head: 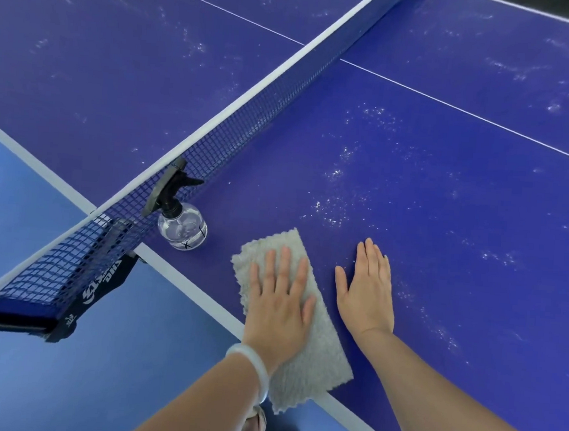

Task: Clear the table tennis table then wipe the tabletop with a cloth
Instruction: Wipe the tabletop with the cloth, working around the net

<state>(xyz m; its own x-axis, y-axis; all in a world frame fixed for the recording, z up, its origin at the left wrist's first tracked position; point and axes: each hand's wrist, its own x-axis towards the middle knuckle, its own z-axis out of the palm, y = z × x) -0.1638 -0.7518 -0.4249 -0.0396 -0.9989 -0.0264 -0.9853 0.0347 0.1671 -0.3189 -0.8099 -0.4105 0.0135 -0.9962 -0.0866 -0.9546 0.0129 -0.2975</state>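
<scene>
Close to the net post, at the near edge of the table tennis table, presses a grey cloth flat under the left hand, palm down, fingers straight and slightly spread, none curled round the fabric. Seems set that way to spread pressure over a wide patch for a wiping stroke. Lets the cloth's near end hang past the white edge line and off the table. Rests the right hand flat on the bare blue surface just beside the cloth, fingers straight, holding nothing; probably a brace while leaning over. Holds the two hands apart, side by side. Has a clear spray bottle standing upright against the net, left of the cloth, likely parked out of the stroke path yet within reach. Shows white specks just ahead of the hands and pale smears across both halves, so wiping looks barely begun, with most of the tabletop yet to cover.
</scene>
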